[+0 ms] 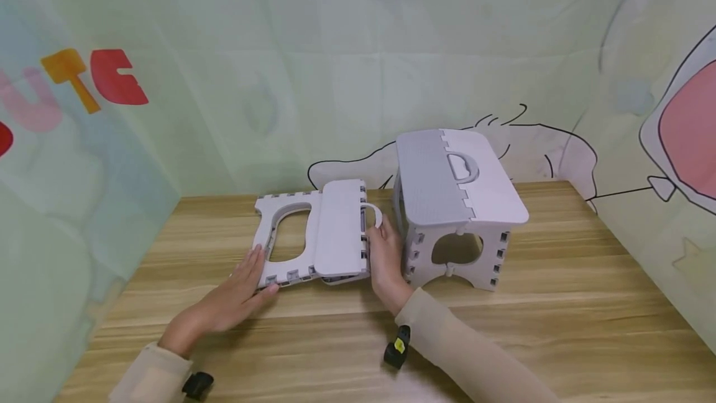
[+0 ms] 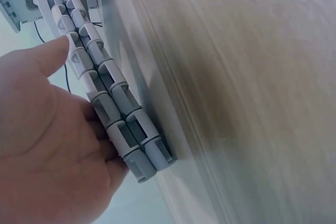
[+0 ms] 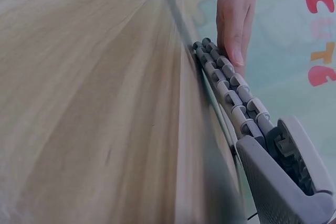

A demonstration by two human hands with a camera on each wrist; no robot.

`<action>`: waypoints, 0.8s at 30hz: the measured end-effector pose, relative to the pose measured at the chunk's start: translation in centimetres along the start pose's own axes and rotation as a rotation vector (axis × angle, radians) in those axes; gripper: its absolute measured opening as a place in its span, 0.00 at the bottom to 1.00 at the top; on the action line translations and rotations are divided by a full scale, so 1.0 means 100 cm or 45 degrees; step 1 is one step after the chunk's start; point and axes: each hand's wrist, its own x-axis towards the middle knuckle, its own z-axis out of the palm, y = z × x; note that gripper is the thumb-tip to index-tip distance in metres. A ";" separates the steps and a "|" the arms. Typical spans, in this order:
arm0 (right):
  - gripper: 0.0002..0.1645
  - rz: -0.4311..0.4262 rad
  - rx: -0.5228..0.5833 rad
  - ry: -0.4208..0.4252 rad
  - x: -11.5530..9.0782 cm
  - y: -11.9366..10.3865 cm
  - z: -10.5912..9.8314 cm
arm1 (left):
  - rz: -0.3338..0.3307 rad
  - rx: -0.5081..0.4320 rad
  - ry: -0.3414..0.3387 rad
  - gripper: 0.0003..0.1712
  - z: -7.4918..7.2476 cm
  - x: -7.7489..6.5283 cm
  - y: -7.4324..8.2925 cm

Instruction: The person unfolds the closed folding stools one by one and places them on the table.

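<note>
A folding step stool (image 1: 341,229), light grey and folded flat, lies on the wooden table with its legs to the left and its top panels to the right. On the leg end rests my left hand (image 1: 237,294), fingers straight and thumb spread along the near edge. The left wrist view shows that hand (image 2: 52,135) beside the stool's hinge knuckles (image 2: 110,93). My right hand (image 1: 386,260) grips the stool's right edge next to its carry handle (image 1: 376,213); some of its fingers are hidden. In the right wrist view, the folded panels (image 3: 278,177) stand slightly apart.
A second folding stool (image 1: 458,191), unfolded and upright with a grey and white top, stands close to the right of my right hand. The wooden table (image 1: 582,316) reaches back to a printed cloth (image 1: 268,79), which hangs behind and at both sides.
</note>
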 end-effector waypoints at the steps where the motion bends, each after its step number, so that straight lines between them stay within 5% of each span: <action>1: 0.44 -0.001 0.011 0.000 0.000 -0.001 0.001 | -0.002 -0.010 -0.004 0.48 -0.001 0.000 0.000; 11: 0.37 -0.141 0.128 -0.051 -0.005 -0.016 0.008 | 0.017 -0.176 0.031 0.44 -0.004 -0.002 -0.006; 24: 0.34 -0.303 0.084 -0.146 -0.005 -0.032 0.017 | 0.040 -0.331 0.061 0.42 -0.009 -0.003 -0.013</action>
